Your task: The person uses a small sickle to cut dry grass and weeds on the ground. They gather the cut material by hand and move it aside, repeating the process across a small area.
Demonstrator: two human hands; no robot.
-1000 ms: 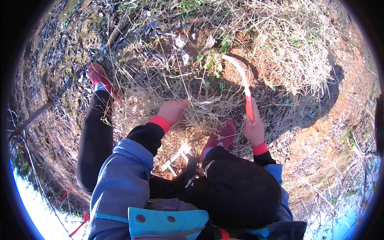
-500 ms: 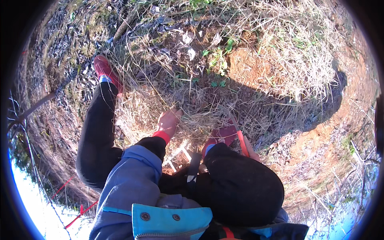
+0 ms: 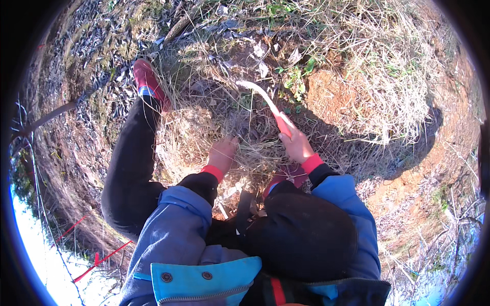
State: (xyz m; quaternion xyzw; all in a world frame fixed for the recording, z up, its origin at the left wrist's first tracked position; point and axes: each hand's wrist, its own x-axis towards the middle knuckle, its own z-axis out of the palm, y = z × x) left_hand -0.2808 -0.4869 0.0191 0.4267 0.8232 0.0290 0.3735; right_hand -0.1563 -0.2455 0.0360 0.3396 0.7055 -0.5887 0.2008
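Note:
My right hand [image 3: 297,146] is closed around the red handle of a sickle [image 3: 280,120], held out in front of my right shoe. The curved, pale blade points up and left, its tip above the dry grass and leaf litter beyond my left hand. My left hand [image 3: 222,153] is low between my feet, fingers curled into a clump of dry grass [image 3: 250,159]. Its fingertips are partly hidden by the stalks.
My red shoes rest at left [image 3: 149,81] and under my right knee [image 3: 290,175]. A green leafy plant [image 3: 296,81] grows beside bare orange soil [image 3: 332,97]. A thick dry grass heap [image 3: 393,76] lies far right; bare branches [image 3: 462,204] stand at the right edge.
My right hand has come from beside my right knee forward and left, swinging the sickle up past the grass. My left hand stays at the clump, barely shifted.

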